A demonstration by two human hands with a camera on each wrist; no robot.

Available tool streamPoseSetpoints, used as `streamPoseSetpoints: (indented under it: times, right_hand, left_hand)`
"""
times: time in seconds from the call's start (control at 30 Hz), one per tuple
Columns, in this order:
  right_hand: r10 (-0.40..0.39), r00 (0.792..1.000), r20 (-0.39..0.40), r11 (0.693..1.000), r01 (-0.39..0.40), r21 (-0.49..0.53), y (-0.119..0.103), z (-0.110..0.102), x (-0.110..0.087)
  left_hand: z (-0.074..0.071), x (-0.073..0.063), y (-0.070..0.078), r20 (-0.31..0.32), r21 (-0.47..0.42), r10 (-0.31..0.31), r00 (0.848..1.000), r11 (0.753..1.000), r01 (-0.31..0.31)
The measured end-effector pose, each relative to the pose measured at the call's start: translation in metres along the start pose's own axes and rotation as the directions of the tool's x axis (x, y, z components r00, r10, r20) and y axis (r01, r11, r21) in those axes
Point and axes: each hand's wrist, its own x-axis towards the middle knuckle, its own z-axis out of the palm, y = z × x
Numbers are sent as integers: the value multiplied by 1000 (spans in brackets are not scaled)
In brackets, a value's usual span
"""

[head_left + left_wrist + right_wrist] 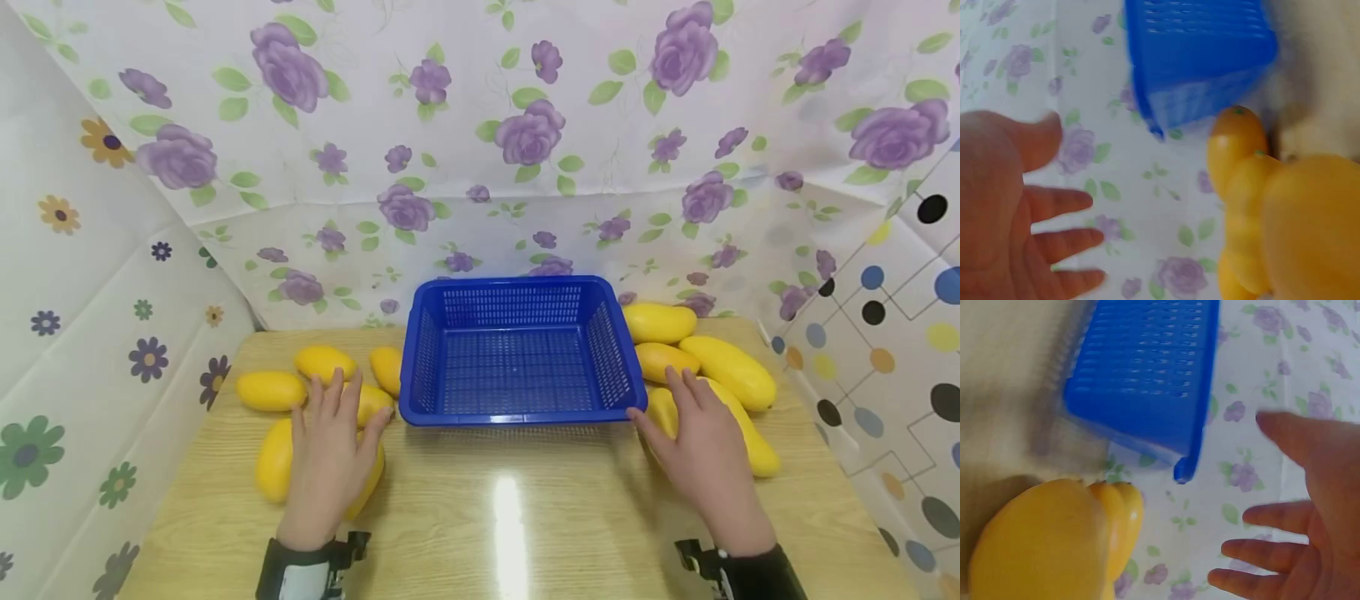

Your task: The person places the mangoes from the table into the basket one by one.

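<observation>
A blue plastic basket (513, 419) with slotted sides stands in the middle of the table in the head view, nothing inside it. My left hand (330, 458) hovers over several yellow mangoes (272, 391) to the basket's left, fingers spread and straight. On the other side, my right hand (708, 458) is over more yellow mangoes (729, 371), some long and large, its thumb tip near the basket's front right corner. Both wrist views show the left palm (991, 212) and the right palm (1332, 512) holding nothing. The hands partly hide the mangoes beneath.
The wooden table (517, 517) reaches back to a flower-printed cloth (480, 125). Patterned sheets close off the left side (97, 350) and the right side (885, 358). Mangoes lie close against both ends of the basket.
</observation>
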Motion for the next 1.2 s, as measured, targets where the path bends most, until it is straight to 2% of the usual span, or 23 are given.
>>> streamPoseSetpoints:
  times: [0.07, 0.13, 0.27, 0.4, 0.5, 0.63, 0.8, 1.03, 1.2]
  right_hand:
    - [34, 999, -28, 998, -32, 55, -4, -3, 4]
    - [86, 996, -23, 989, -82, 121, -8, -5, 9]
    - [177, 983, 46, 957, -183, 224, -15, -3, 20]
    - [220, 967, 129, 932, -247, 265, -17, 5, 27]
    - [220, 963, 155, 929, -255, 269, -18, 10, 28]
    - [185, 973, 136, 939, -216, 269, -18, 15, 29]
    - [198, 970, 139, 938, -228, 260, -17, 15, 29]
    - [290, 943, 165, 934, -316, 167, -8, 6, 22]
    - [324, 934, 151, 936, -339, 95, 6, 3, 13]
  left_hand:
    - [-4, 6, 4, -9, -68, -33, 999, 997, 32]
    - [-6, 13, 7, 0, -138, -74, 997, 988, 73]
    - [-1, 27, 12, 51, -263, -158, 986, 950, 165]
    - [10, 39, 15, 84, -320, -223, 971, 917, 238]
    - [19, 46, 18, 128, -337, -261, 957, 896, 289]
    - [27, 52, 21, 194, -354, -292, 937, 870, 344]
    - [34, 55, 23, 202, -369, -279, 939, 866, 337]
    - [40, 55, 24, 162, -376, -253, 954, 878, 297]
    - [40, 56, 24, 152, -369, -279, 948, 874, 316]
